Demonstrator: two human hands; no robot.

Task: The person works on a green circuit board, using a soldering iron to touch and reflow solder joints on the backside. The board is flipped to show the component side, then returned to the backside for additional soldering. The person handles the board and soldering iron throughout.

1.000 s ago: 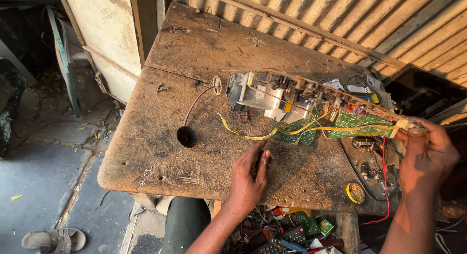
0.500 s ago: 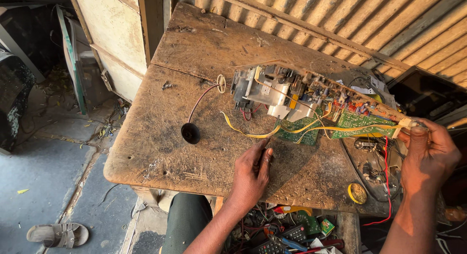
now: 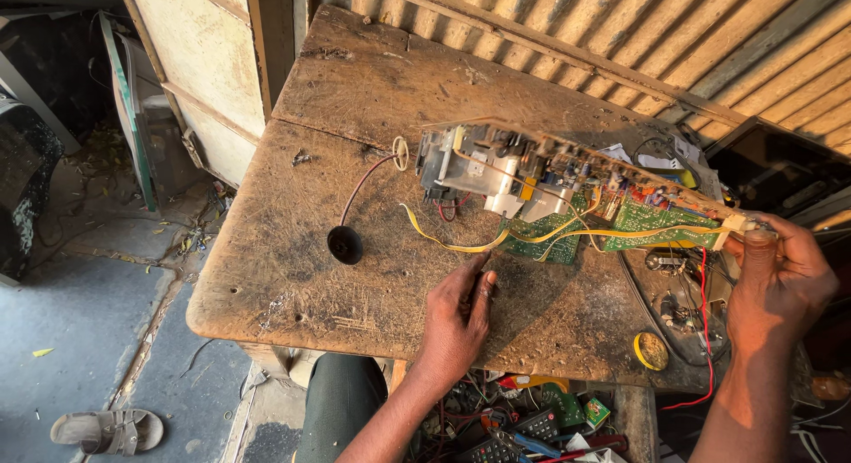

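A long circuit board [image 3: 567,175] with a metal block, green sections and yellow ribbon cables [image 3: 461,246] is held tilted above a worn wooden table [image 3: 355,99]. My right hand [image 3: 776,281] grips the board's right end, thumb up against its white connector. My left hand [image 3: 456,317] lies flat on the table below the board, fingertips close to the yellow ribbon; nothing is clearly in it. A red wire runs from the board to a black suction cap [image 3: 344,244] lying on the table to the left.
A yellow tape roll [image 3: 651,350] and loose parts and wires lie at the table's right end. A dark screen [image 3: 780,166] leans at the right, under a corrugated metal wall. Remotes and tools [image 3: 532,427] sit under the table; a sandal [image 3: 106,430] lies on the floor.
My left hand has slid a little forward toward the yellow ribbon. My right hand keeps its grip on the board's end; the view has shifted slightly.
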